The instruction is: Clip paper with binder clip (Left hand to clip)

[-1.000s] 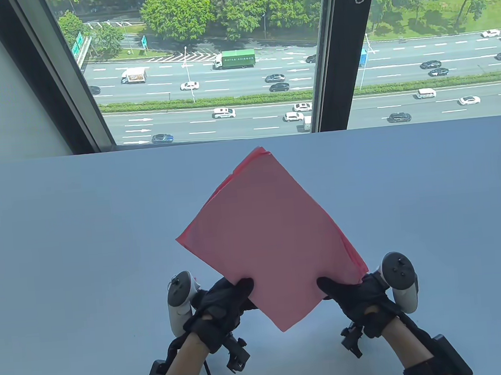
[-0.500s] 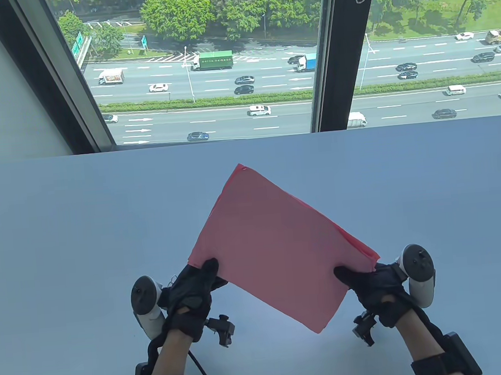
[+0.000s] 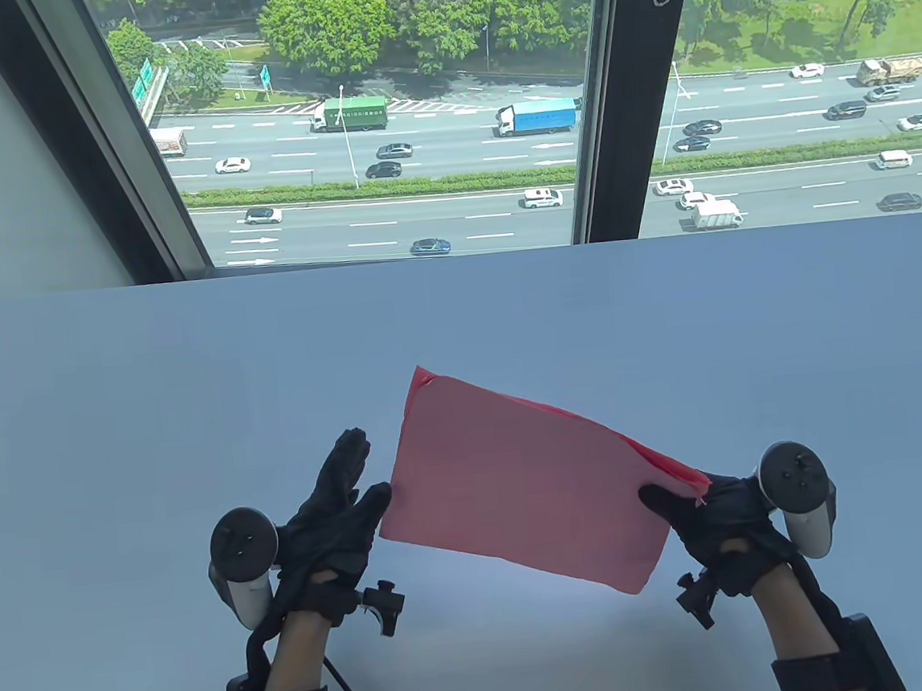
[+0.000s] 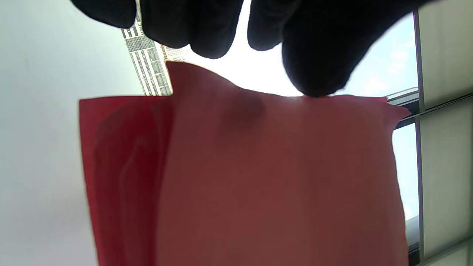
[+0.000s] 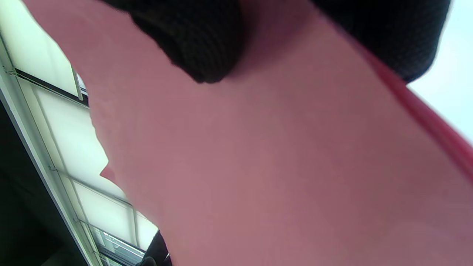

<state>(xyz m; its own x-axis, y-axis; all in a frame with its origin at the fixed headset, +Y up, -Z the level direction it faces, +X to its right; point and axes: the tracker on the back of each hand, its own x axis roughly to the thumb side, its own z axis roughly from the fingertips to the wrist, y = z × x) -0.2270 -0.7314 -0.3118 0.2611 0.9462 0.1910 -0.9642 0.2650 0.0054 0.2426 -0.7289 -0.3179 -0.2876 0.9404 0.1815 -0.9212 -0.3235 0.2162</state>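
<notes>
I held the stack of thin pink-red paper sheets [image 3: 522,493] above the pale grey-blue table [image 3: 112,408], tilted so its long edge ran down from upper left to lower right in the table view. My right hand [image 3: 710,517] in its black glove pinched the sheets at their right edge, the thumb lying across the near face and the fingers behind; in the right wrist view the thumb [image 5: 192,40] pressed on the pink surface, and the edges of the sheets showed as a darker red line. My left hand [image 3: 338,509] was spread, its fingers stretched out just beside the left edge of the stack. In the left wrist view a fingertip [image 4: 314,55] met the paper's edge, though I could not tell whether it truly pressed there. The sheets at the far left corner fanned slightly apart. Beyond the table stood a large window [image 3: 377,127] over a busy multi-lane road.
</notes>
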